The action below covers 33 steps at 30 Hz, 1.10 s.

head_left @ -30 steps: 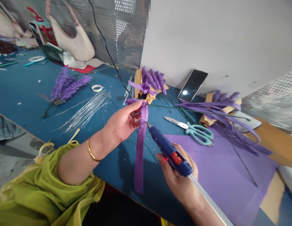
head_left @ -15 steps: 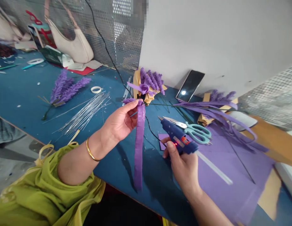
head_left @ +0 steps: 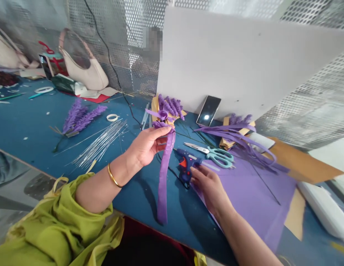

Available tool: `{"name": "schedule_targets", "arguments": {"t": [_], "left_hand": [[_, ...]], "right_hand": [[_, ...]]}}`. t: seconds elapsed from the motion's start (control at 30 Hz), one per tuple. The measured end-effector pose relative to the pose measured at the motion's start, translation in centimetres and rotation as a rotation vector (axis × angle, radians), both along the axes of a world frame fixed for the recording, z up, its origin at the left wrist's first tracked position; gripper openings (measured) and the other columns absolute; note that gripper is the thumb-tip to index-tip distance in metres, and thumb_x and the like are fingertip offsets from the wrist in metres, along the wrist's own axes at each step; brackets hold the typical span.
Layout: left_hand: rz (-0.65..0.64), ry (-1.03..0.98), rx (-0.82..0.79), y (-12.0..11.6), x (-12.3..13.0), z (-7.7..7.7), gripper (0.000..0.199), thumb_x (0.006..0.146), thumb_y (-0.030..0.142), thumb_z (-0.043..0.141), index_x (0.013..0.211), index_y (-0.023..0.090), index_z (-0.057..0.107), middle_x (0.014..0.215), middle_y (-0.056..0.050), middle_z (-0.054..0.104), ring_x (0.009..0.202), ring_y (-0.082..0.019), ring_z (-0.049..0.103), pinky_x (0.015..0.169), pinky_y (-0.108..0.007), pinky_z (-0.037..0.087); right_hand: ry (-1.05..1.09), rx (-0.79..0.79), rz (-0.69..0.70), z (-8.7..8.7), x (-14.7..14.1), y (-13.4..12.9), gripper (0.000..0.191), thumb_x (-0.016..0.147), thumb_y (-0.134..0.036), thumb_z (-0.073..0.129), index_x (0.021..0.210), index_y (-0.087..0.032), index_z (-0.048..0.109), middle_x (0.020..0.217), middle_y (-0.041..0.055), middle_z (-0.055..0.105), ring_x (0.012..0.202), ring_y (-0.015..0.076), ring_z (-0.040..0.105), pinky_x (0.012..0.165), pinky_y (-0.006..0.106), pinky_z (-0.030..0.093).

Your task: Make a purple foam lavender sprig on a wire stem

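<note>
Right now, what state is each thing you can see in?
Purple strip, hanging down
Left hand, closed on it
Glue gun, lying on its side
Right hand, open beside it, contact unclear
Scissors, closed
Phone, propped up
Wires, loose
Tape roll, lying flat
Handbag, upright
Purple sheet, spread flat

The head camera looks forward; down onto the nearby table (head_left: 19, 125)

Purple strip (head_left: 163, 181): long, hanging toward 6 o'clock, glossy near top | blue-and-red glue gun (head_left: 185, 172): strip's 3 o'clock, nozzle toward 10
</note>
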<state>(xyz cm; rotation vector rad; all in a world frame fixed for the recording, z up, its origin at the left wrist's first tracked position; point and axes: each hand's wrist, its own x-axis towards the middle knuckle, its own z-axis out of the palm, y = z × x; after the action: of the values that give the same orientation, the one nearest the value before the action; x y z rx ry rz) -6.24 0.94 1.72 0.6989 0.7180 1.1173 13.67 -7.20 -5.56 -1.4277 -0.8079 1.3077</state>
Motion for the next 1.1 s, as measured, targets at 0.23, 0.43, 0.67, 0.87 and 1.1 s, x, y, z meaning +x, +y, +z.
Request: {"name": "schedule_targets", "arguments": {"t": [0.23,0.43,0.67,0.87,1.1], "left_hand": [[-0.102,0.116,0.129,-0.3,1.5,2.1,0.022,0.071,0.027,0.085,0.087,0.015,0.078,0.078,-0.001,0.072,0.065,-0.009,0.063,0.060,-0.021,0.048],[-0.218,0.126,0.193,-0.9,3.3,3.2,0.017,0.073,0.022,0.082,0.088,0.016,0.079,0.075,-0.001,0.071,0.064,-0.010,0.063,0.063,-0.024,0.050],[-0.241,0.117,0.202,-0.8,3.7,1.9,0.022,0.078,0.023,0.079,0.099,0.019,0.079,0.070,0.001,0.068,0.061,-0.010,0.062,0.062,-0.024,0.052],[-0.191,0.126,0.254,-0.4,3.7,1.0,0.027,0.074,0.024,0.083,0.100,0.020,0.078,0.081,-0.001,0.073,0.072,-0.012,0.065,0.066,-0.025,0.052],[-0.199,0.139,0.289,-0.1,3.5,0.9,0.029,0.073,0.025,0.084,0.099,0.018,0.074,0.084,-0.002,0.074,0.074,-0.014,0.068,0.073,-0.028,0.053]], "right_hand": [[-0.819,0.373,0.379,6.6,1.4,-7.5,0.026,0.087,-0.036,0.066,0.111,-0.027,0.074,0.100,0.0054,0.077,0.086,0.0224,0.075,0.074,0.035,0.062],[-1.117,0.703,0.311,18.1,4.5,-4.8,0.018,0.085,-0.043,0.070,0.087,-0.032,0.083,0.080,0.0016,0.079,0.065,0.0173,0.072,0.051,0.026,0.051],[-0.790,0.414,0.383,16.5,3.5,4.3,0.016,0.079,-0.033,0.077,0.087,-0.021,0.082,0.072,0.0026,0.074,0.062,0.0128,0.063,0.053,0.025,0.047],[-0.458,0.316,0.408,14.2,1.1,6.6,0.020,0.072,-0.035,0.083,0.082,-0.018,0.082,0.058,0.0003,0.066,0.052,0.0100,0.054,0.046,0.023,0.044],[-0.221,0.199,0.490,13.5,0.7,7.9,0.017,0.067,-0.027,0.086,0.074,-0.014,0.078,0.061,0.0008,0.065,0.051,0.0069,0.051,0.044,0.020,0.040]]}}
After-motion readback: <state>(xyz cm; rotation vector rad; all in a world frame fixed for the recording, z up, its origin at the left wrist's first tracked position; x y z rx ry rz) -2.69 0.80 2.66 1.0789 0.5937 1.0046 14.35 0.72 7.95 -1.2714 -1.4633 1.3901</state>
